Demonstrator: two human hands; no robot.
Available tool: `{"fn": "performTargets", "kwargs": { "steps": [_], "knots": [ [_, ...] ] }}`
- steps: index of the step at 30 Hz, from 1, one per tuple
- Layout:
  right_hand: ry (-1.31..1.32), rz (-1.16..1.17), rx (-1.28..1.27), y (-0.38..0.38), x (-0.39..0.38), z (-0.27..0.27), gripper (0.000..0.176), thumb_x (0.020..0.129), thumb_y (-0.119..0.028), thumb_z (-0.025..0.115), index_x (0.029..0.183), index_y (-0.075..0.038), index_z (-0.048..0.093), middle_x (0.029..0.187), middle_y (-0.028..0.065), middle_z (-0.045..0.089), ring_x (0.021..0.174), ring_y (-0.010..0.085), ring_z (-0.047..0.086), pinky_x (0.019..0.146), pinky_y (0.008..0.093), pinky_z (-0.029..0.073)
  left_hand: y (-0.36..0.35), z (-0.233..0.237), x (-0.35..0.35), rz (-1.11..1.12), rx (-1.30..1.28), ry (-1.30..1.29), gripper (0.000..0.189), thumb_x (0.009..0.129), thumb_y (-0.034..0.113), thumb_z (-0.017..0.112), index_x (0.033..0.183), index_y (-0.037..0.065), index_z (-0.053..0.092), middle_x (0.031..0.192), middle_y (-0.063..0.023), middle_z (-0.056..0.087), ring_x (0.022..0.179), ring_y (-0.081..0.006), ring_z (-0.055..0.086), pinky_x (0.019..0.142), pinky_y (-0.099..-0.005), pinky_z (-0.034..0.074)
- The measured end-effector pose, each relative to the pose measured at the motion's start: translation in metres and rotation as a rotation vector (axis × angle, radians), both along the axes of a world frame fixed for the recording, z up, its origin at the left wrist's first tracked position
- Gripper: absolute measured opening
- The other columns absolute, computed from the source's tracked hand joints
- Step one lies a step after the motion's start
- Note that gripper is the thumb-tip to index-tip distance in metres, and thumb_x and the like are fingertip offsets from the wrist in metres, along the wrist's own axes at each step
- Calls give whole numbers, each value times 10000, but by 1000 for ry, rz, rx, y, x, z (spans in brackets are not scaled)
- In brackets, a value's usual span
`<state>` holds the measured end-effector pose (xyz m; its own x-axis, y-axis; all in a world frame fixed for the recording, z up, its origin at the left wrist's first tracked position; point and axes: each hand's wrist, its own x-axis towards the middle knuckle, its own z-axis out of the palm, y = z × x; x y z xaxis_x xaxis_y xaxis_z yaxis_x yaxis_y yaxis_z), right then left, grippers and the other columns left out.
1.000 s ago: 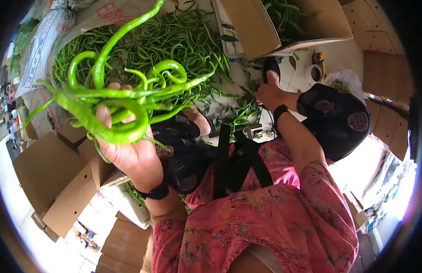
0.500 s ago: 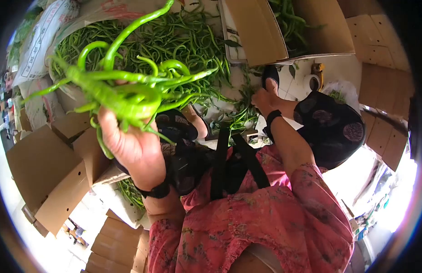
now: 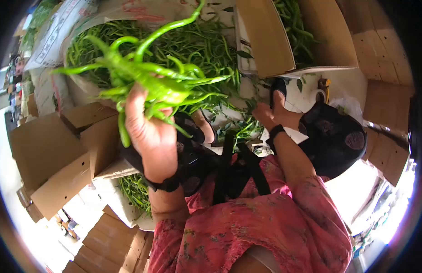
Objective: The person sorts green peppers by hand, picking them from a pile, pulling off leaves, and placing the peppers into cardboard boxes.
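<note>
A bunch of long green chili peppers (image 3: 163, 88) is gripped in my left hand (image 3: 149, 132), raised above the pile. The peppers stick out in several directions between thumb and fingers. Below and beyond lies a large heap of green chili peppers (image 3: 192, 50) on plastic sheeting. My right hand (image 3: 264, 114) is low beside my foot, near scattered leaves and a few peppers (image 3: 247, 129). Its fingers are bent together and point down; whatever they may hold is too small to make out.
An open cardboard box (image 3: 265, 38) with green peppers inside stands at the upper right. Another open box (image 3: 51, 159) is on the left, near a white sack (image 3: 60, 34). A tape roll (image 3: 321, 93) lies right of my foot. Stacked cardboard (image 3: 108, 245) is at lower left.
My left hand, still holding the peppers, has shifted slightly right in view and turned a little. The whole scene has also moved a bit rightward. My right hand stays by the foot.
</note>
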<state>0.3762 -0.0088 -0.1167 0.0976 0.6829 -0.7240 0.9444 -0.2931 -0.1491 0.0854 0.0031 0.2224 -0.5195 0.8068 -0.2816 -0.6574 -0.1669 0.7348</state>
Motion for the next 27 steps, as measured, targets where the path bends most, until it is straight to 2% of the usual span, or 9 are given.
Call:
{"fn": "performTargets", "kwargs": {
  "steps": [2, 4, 7, 11, 13, 15, 19, 20, 27],
  "knots": [
    [1281, 105, 54, 9, 64, -40, 204, 836, -209, 604, 912, -34, 677, 838, 160, 693, 784, 323, 681, 679, 412, 529, -1, -9, -12, -29, 48, -28, 213, 836, 141, 695, 1010, 25, 652, 960, -58, 676, 827, -142, 635, 724, -282, 503],
    [670, 61, 210, 28, -17, 172, 206, 882, -215, 585, 911, -26, 663, 745, 118, 682, 575, 200, 619, 511, 356, 451, 5, 0, -4, 6, 97, -26, 187, 828, 76, 699, 1005, 40, 653, 959, -31, 677, 855, -136, 641, 759, -290, 512],
    [1111, -323, 72, 17, -41, 331, 265, 949, -269, 516, 1065, -47, 602, 712, 27, 590, 456, 14, 303, 428, 164, 207, 6, -8, -9, -2, 122, -9, 238, 836, 124, 696, 1052, 43, 636, 967, -36, 677, 814, -134, 641, 637, -259, 497],
    [1504, -109, 206, -8, -101, 423, 343, 955, -280, 536, 1178, -20, 559, 817, 27, 628, 624, 42, 517, 494, 172, 356, -4, -13, -12, -33, 102, 18, 195, 823, 120, 711, 1002, 58, 663, 937, -7, 674, 843, -104, 630, 719, -245, 498],
    [1828, -3, -186, -39, -165, 412, 472, 935, -246, 566, 1297, 30, 439, 1126, 125, 583, 878, 217, 612, 696, 304, 525, -7, -29, -28, -55, -21, 6, 187, 825, 127, 708, 1000, 71, 672, 922, 27, 665, 811, -81, 606, 664, -225, 465],
    [1400, 910, 393, -79, -210, 441, 393, 911, -139, 534, 1263, 17, 457, 1061, 163, 577, 842, 290, 619, 796, 366, 518, -17, -26, -31, -191, 110, -90, 198, 841, 131, 683, 1034, 95, 661, 928, 38, 657, 807, -79, 592, 619, -234, 440],
    [1729, 514, 582, -80, -192, 459, 175, 803, -190, 632, 814, -26, 572, 889, 160, 591, 892, 352, 595, 735, 464, 477, -33, -5, -15, -55, 15, 16, 307, 886, 219, 614, 1152, 69, 591, 1047, -29, 647, 901, -134, 617, 700, -275, 491],
    [1595, 172, 1135, -75, -192, 443, 178, 783, -184, 631, 754, -33, 542, 818, 158, 567, 842, 365, 584, 679, 452, 469, -33, -4, -8, -146, 28, -21, 307, 886, 219, 614, 1152, 69, 591, 1047, -29, 647, 901, -134, 617, 700, -275, 491],
    [1137, 88, 914, 35, -123, 373, 298, 727, -106, 698, 966, 11, 563, 920, 175, 570, 871, 402, 575, 719, 452, 491, -7, -18, -9, -350, -11, 239, 439, 920, 306, 540, 1247, 13, 532, 1188, -138, 592, 1078, -232, 590, 890, -345, 486]
  ]
}}
